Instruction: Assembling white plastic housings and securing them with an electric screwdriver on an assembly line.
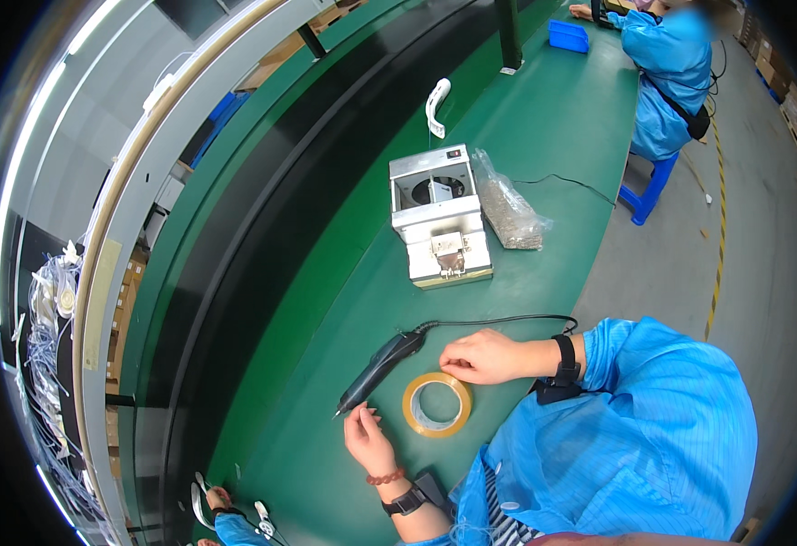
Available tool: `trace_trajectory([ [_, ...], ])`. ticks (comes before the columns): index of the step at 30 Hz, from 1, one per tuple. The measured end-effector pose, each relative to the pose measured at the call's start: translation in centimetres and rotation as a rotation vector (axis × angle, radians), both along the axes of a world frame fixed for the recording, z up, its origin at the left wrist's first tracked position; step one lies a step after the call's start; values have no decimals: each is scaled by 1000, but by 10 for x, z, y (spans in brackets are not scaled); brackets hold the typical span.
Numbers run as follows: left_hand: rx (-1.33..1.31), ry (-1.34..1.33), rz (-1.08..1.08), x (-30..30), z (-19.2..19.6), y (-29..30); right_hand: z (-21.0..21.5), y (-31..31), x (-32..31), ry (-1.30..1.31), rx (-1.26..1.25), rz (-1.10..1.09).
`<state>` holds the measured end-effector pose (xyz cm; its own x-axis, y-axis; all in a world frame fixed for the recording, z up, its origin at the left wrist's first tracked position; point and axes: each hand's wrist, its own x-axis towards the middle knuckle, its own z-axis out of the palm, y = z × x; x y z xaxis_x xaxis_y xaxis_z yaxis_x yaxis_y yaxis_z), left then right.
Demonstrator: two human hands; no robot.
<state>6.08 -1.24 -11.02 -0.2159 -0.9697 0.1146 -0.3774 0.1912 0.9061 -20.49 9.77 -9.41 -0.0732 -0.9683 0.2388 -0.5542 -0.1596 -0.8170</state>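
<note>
Head view shows a roll of clear yellowish tape (pixel 409 407) lying flat on the green bench (pixel 544 282), between the person's hands. Left of the roll lies a dark electric screwdriver (pixel 378 369), its cable (pixel 508 320) running off beyond the roll. At the roll's lower left, the left hand (pixel 368 444) is loosely bent and grips nothing, fingertips by the screwdriver's tip; contact cannot be told. At its upper right, the right hand (pixel 485 357) has bunched fingers at the rim; whether they pinch it is unclear. The roll is probably light and stiff, smooth-sided, tacky at any loose end, best held across rim and core. The screwdriver looks heavier and rigid; its thick body suits a full grasp, clear of the thin bit.
</note>
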Motion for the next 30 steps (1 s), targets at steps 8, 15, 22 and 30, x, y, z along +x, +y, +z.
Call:
trace_trajectory([
  [8,-11,-4,1,-3,1,2,11,5,-4,42,22,1],
  [15,-25,-20,22,-1,-1,0,150,-42,-135,-410,-513,-474],
  [22,30,-10,46,-6,8,-2,85,-170,-321,-315,230,-506],
  [30,111,64,93,-5,9,-2,66,-206,-328,-281,613,-224],
])
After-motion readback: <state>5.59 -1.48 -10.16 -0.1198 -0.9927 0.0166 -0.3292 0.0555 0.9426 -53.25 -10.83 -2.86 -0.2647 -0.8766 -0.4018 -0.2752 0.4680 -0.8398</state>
